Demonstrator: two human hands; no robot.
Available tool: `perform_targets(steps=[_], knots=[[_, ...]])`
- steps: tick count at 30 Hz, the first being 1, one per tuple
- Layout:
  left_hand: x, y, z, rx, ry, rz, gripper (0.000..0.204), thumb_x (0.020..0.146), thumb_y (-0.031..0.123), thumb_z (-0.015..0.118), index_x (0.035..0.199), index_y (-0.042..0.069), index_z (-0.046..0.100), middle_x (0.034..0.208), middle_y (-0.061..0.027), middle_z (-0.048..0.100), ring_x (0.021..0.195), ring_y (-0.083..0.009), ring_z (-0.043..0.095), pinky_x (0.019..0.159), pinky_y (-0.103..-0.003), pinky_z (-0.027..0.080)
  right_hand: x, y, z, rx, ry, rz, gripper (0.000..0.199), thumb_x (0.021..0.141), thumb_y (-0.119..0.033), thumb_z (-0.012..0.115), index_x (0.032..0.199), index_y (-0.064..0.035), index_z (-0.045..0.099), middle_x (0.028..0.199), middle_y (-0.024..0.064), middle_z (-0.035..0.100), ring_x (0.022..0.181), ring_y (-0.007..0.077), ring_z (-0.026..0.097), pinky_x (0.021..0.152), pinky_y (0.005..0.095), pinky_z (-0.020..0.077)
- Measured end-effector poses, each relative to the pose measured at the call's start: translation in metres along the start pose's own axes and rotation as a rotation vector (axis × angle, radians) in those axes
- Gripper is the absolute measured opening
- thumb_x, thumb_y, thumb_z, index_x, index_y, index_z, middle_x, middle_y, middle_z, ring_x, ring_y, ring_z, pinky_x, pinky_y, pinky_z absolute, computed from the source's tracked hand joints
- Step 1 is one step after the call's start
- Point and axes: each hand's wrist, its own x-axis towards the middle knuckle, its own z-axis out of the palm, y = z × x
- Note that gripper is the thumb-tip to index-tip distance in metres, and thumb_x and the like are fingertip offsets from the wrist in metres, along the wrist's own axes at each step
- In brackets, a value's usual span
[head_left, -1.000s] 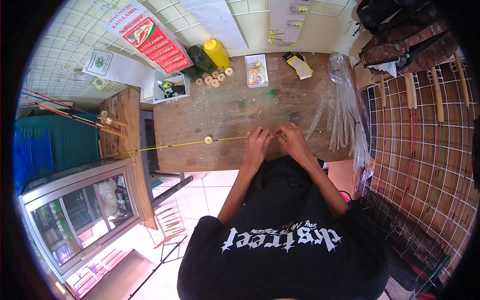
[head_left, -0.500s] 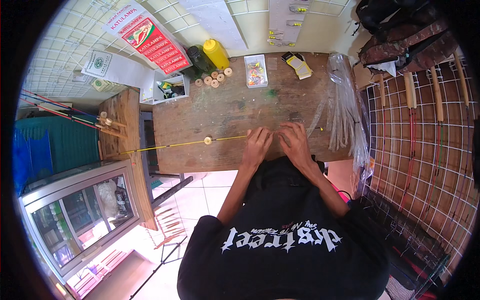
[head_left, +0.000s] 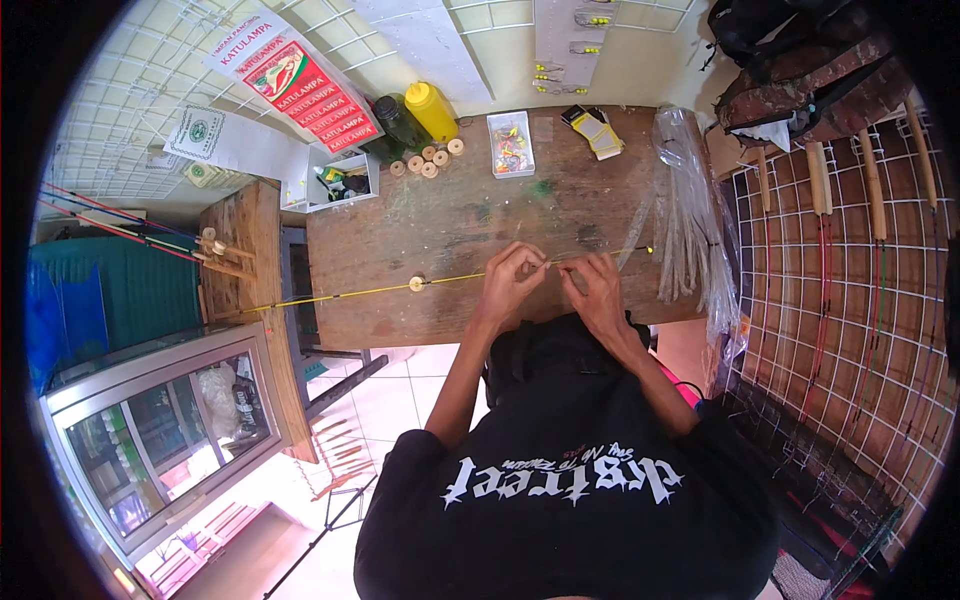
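A thin yellow fishing rod [head_left: 350, 292] with dark bands lies across the wooden table, running from the left edge into my hands. A round wooden spool [head_left: 416, 284] sits on it, left of my hands. My left hand [head_left: 512, 285] is closed around the rod, thumb and forefinger pinched together. Beside it my right hand [head_left: 594, 287] is closed too, its fingertips almost meeting the left ones. Whatever tiny detail lies between the fingertips is too small to make out. Past my right hand the dark end of the rod shows, with a small yellow tip [head_left: 649, 250].
Several wooden spools [head_left: 429, 162] stand at the back beside a yellow bottle [head_left: 432, 112]. A white tray of small colourful pieces [head_left: 512, 145], yellow-and-black packets [head_left: 597, 133] and a white box [head_left: 345, 188] are there too. Clear plastic sleeves [head_left: 683, 210] lie at the right.
My left hand's fingers have curled into a rounder pinch, and the fingertips of both hands have come into clearer view. The rod's yellow tip has shifted slightly right and away from me.
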Motion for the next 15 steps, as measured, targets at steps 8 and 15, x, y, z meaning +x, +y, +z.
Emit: perform_targets(steps=[8, 15], knots=[[0.018, 0.024, -0.018, 0.032, -0.030, -0.019, 0.009, 0.077, 0.002, 0.074, 0.079, 0.002, 0.065, 0.081, -0.0054, 0.065, 0.067, -0.0121, 0.055, 0.061, -0.027, 0.046, 0.005, -0.009, -0.009, -0.054, 0.188, -0.099, 0.014, 0.078, -0.004, 0.070, 0.092, -0.0062, 0.069, 0.091, 0.0095, 0.063, 0.082, 0.0276, 0.057, 0.075, 0.0379, 0.0457], [0.038, 0.037, -0.030, 0.114, -0.095, 0.071, 0.011, 0.077, 0.005, 0.076, 0.078, 0.001, 0.066, 0.075, -0.0047, 0.065, 0.063, -0.0116, 0.052, 0.061, -0.027, 0.044, 0.015, -0.006, -0.009, 0.899, 0.113, 0.479, 0.019, 0.090, -0.009, 0.066, 0.107, 0.0000, 0.063, 0.100, 0.0105, 0.068, 0.082, 0.0169, 0.065, 0.077, 0.0288, 0.0513]])
